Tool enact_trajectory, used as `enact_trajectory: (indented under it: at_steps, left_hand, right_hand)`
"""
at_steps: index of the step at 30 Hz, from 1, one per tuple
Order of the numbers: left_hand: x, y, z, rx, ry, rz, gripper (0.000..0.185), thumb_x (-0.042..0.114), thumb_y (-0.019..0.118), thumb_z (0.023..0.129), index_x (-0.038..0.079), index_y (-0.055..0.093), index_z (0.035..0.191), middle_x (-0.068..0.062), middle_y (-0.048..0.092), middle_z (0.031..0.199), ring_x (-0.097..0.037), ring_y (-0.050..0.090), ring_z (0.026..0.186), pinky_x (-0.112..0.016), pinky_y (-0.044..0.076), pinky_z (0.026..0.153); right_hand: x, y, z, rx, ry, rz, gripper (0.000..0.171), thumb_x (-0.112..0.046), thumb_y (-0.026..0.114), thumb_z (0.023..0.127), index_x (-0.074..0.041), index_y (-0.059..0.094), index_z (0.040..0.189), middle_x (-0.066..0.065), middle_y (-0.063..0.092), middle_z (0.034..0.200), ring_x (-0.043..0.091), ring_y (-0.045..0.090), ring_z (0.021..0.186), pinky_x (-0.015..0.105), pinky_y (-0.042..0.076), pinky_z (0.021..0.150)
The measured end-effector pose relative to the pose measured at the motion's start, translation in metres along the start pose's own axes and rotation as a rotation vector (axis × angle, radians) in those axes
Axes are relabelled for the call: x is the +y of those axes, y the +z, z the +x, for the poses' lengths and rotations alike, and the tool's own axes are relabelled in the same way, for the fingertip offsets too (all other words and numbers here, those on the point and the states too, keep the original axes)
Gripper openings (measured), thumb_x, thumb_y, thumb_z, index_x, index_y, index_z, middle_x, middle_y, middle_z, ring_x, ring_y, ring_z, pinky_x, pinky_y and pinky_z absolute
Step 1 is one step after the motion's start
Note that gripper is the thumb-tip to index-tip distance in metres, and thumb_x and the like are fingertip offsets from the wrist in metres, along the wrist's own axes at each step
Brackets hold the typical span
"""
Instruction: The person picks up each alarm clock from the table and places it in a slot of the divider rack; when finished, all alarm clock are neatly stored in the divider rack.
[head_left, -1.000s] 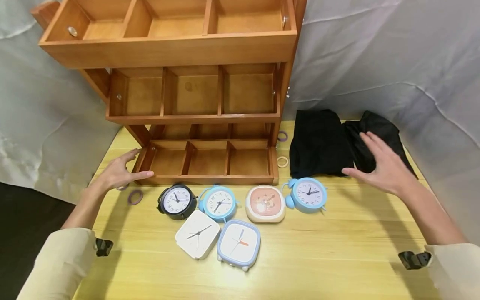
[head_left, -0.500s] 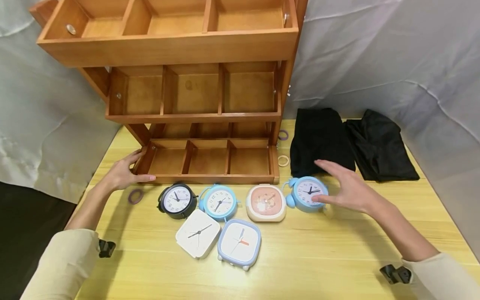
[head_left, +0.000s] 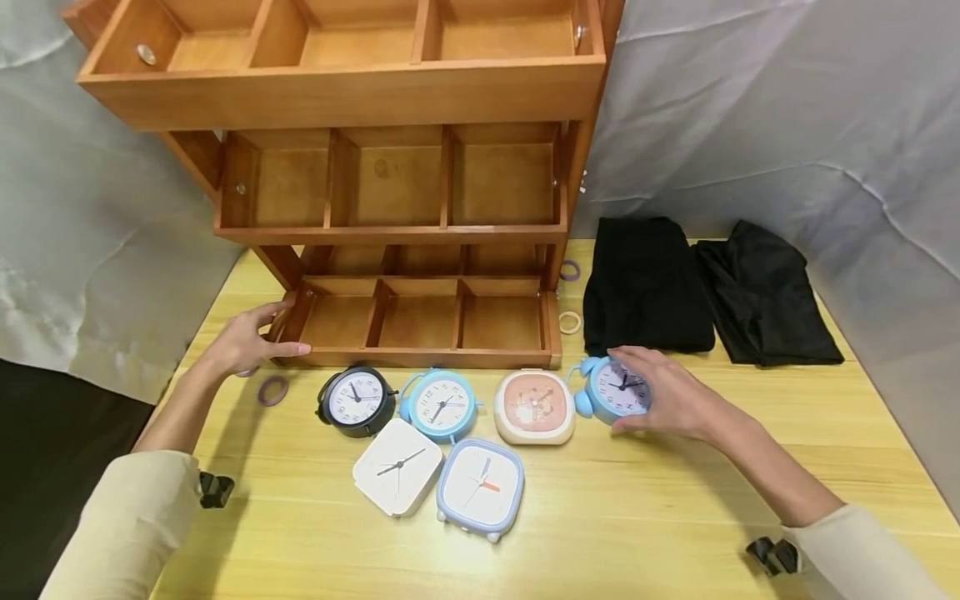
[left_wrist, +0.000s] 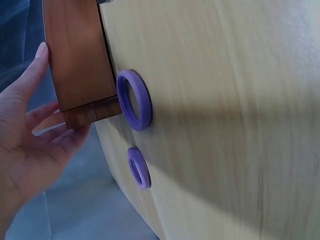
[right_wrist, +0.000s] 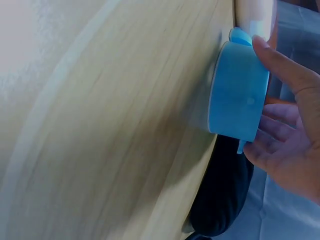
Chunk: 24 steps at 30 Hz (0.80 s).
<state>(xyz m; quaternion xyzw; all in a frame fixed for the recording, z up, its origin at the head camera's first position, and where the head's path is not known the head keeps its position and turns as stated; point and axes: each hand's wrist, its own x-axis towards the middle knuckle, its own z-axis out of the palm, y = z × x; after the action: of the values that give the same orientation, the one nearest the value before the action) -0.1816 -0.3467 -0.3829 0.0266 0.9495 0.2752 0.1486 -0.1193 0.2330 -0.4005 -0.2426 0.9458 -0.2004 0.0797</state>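
Observation:
My right hand spans the light-blue twin-bell alarm clock, thumb at its near rim and fingers at the far side. In the right wrist view, the blue clock body lies between thumb and fingers, low over the table. My left hand touches the left front corner of a wooden tiered shelf, its thumb stretched along the front. Seen from the left wrist, the fingers bend lightly behind the wooden corner. Left of the blue clock sits a pink-faced clock.
A black clock, another light-blue clock, a white clock and a periwinkle square clock lie before the shelf. Purple rings lie by its left end. Black cloths lie at the back right.
My right hand has moved left and down from above the black cloths to the right-hand light-blue clock and closed around it. The left hand has settled slightly against the shelf corner.

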Motion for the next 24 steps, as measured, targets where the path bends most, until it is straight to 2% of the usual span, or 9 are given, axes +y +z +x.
enact_trajectory:
  at_steps: [6,11,17,24]
  left_hand:
    - [-0.005,-0.002,0.003,-0.009,0.009,-0.049,0.092,0.045,0.076,0.076,0.007,0.032,0.147,-0.031,0.024,0.151,-0.052,0.028,0.135,-0.064,0.030,0.105]
    - [-0.010,0.000,0.002,0.010,0.029,-0.100,0.095,0.040,0.077,0.077,0.007,0.025,0.150,-0.029,0.023,0.153,-0.053,0.026,0.136,-0.064,0.028,0.106]
    - [-0.013,0.003,0.002,0.010,0.004,-0.125,0.099,0.042,0.076,0.078,0.008,0.019,0.152,-0.032,0.022,0.152,-0.051,0.023,0.138,-0.063,0.027,0.108]
    - [-0.011,0.000,0.002,-0.008,-0.021,-0.117,0.101,0.044,0.076,0.078,0.010,0.016,0.153,-0.033,0.020,0.151,-0.051,0.021,0.139,-0.062,0.026,0.109]
  right_hand:
    - [0.001,0.000,0.001,-0.011,0.008,0.002,0.097,-0.042,0.086,0.063,0.002,0.044,0.139,0.023,0.045,0.141,0.041,0.045,0.127,0.059,0.038,0.102]
    - [0.000,-0.001,0.002,-0.006,0.006,0.001,0.093,-0.040,0.086,0.064,0.002,0.047,0.137,0.022,0.048,0.137,0.039,0.049,0.123,0.057,0.042,0.099]
    - [-0.005,-0.013,-0.003,0.006,0.042,-0.020,0.092,-0.045,0.085,0.062,0.001,0.050,0.134,0.019,0.051,0.134,0.035,0.051,0.119,0.054,0.044,0.096]
    - [-0.027,-0.040,0.003,0.111,0.017,-0.040,0.091,-0.052,0.083,0.062,-0.001,0.053,0.131,0.014,0.055,0.126,0.030,0.054,0.110,0.051,0.046,0.089]
